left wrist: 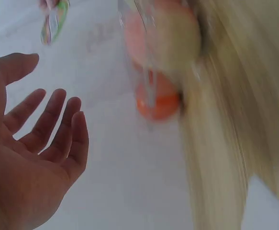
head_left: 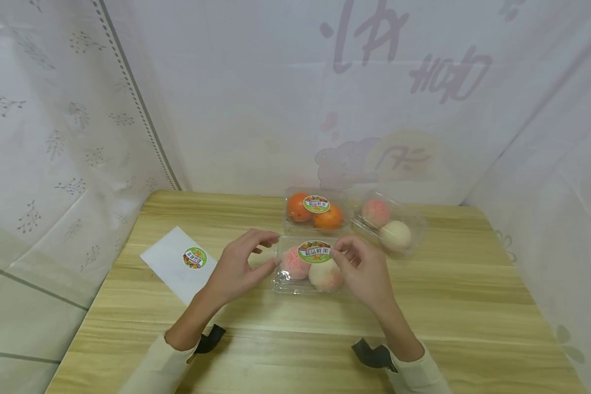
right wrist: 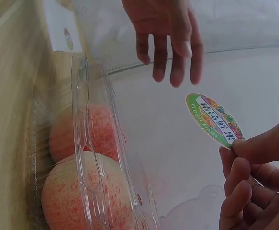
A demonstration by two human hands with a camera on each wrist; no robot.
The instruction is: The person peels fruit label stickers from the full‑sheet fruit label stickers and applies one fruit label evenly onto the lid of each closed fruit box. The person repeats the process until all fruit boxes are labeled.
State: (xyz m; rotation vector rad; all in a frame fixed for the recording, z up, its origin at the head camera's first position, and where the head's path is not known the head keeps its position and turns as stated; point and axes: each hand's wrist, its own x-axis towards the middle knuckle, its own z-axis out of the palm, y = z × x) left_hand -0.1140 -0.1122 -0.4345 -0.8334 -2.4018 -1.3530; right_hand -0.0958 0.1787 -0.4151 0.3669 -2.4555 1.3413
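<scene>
My right hand (head_left: 366, 271) pinches an oval fruit sticker (right wrist: 216, 120) by one end between thumb and forefinger. In the right wrist view the sticker is held up, apart from the lid of a clear plastic box (right wrist: 89, 143). Two peaches (right wrist: 89, 191), pinkish and pale, lie inside that box. My left hand (head_left: 241, 265) is at the box's left side, fingers spread and loosely bent; the left wrist view shows nothing in its palm.
Behind stands a clear box with two orange fruits (head_left: 328, 217) and an oval label on its lid. Right of it, another clear box (head_left: 413, 243) holds two peaches. A white sheet (head_left: 169, 260) bearing another sticker (head_left: 194, 258) lies on the wooden table (head_left: 285, 350) at left.
</scene>
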